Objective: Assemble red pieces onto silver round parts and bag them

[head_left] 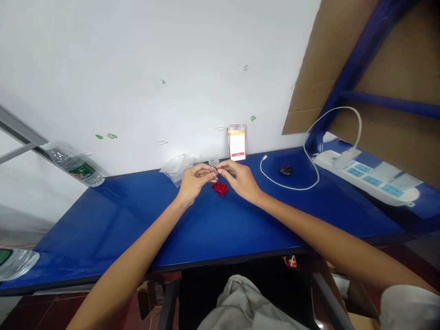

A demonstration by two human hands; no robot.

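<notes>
My left hand (194, 181) and my right hand (240, 179) meet over the blue table (220, 229), fingertips pinched together. Between them is a small greyish shiny object (215, 171), mostly covered by the fingers; its kind cannot be made out. Right below the fingertips lies a small heap of red cord-like pieces (220, 189). A small round clear spool (213, 162) sits just behind the hands. Left of it, a crumpled clear plastic bag (180, 165) rests near the wall.
A phone (237, 144) with a lit screen leans against the white wall (192, 55). Right of it are a white cable (292, 188), a black mouse-like object (286, 170) and a power strip (367, 176). Water bottles (77, 167) stand at the left.
</notes>
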